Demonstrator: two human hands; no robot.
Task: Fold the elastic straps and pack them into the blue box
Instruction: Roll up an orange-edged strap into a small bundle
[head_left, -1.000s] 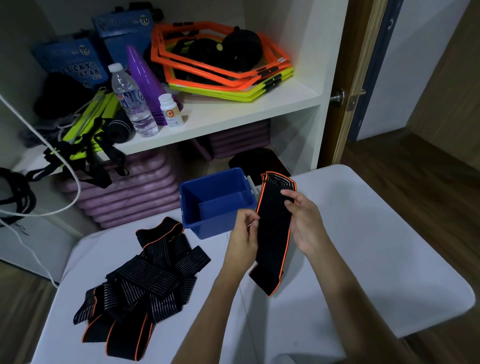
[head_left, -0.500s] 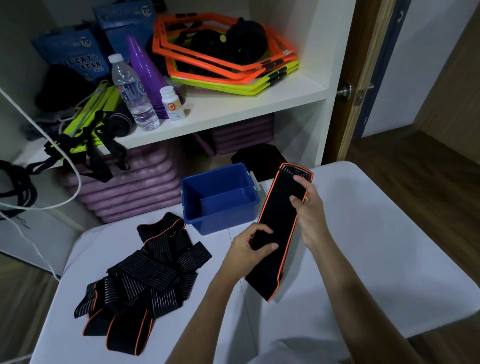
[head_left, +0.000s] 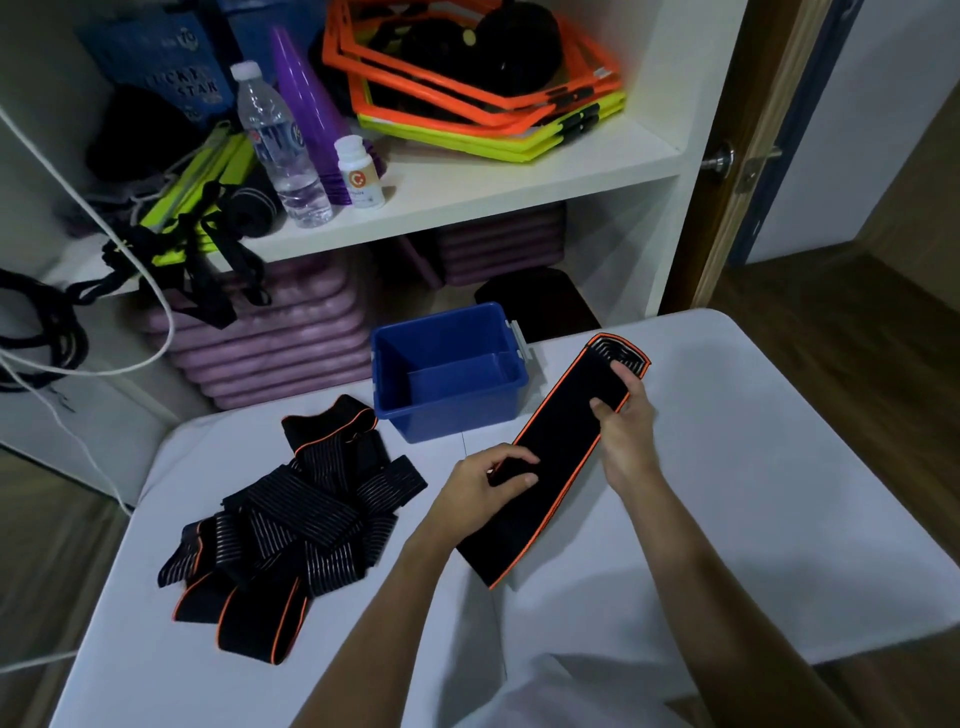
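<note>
A long black elastic strap with orange edging (head_left: 558, 447) lies stretched out diagonally on the white table (head_left: 753, 493). My left hand (head_left: 485, 480) pinches its left edge near the middle, thumb on top. My right hand (head_left: 626, 423) grips the right edge closer to the far end. The blue box (head_left: 449, 371) stands just beyond the strap at the table's far edge, with nothing inside. A heap of black striped straps (head_left: 291, 525) lies on the table to the left.
Behind the table is a white shelf unit (head_left: 467, 192) holding a water bottle (head_left: 278, 148), a small white bottle (head_left: 358, 174), a purple cone and orange and yellow frames (head_left: 483, 98). Purple mats (head_left: 270, 338) are stacked below. A wooden door (head_left: 748, 156) stands at right.
The strap went from held up in the air to stretched flat on the table. My right hand slid toward its far end and my left hand moved to the middle.
</note>
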